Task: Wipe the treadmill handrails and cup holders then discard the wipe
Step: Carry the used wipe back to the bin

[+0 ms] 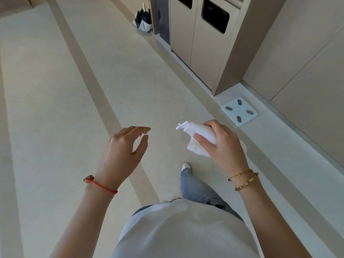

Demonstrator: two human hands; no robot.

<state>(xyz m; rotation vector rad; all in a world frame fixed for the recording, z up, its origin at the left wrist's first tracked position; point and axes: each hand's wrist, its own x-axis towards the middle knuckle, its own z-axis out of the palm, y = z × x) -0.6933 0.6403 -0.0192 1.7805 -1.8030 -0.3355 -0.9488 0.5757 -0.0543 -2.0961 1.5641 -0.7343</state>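
Note:
My right hand point(223, 144) grips a crumpled white wipe point(197, 135), which sticks out to the left of my fingers. My left hand point(123, 148) hovers in front of me with relaxed fingers and holds nothing. Ahead on the right stands a beige built-in waste bin point(204, 45) with two dark rectangular openings in its front; the nearer opening point(216, 15) is well above and beyond my right hand. No treadmill is in view.
A pale blue bathroom scale point(239, 111) lies on the floor by the wall, just beyond my right hand. A folded dark umbrella point(143, 20) leans left of the bin. Beige floor with darker stripes point(89, 75) stretches ahead and left. My leg and shoe point(186, 166) step forward.

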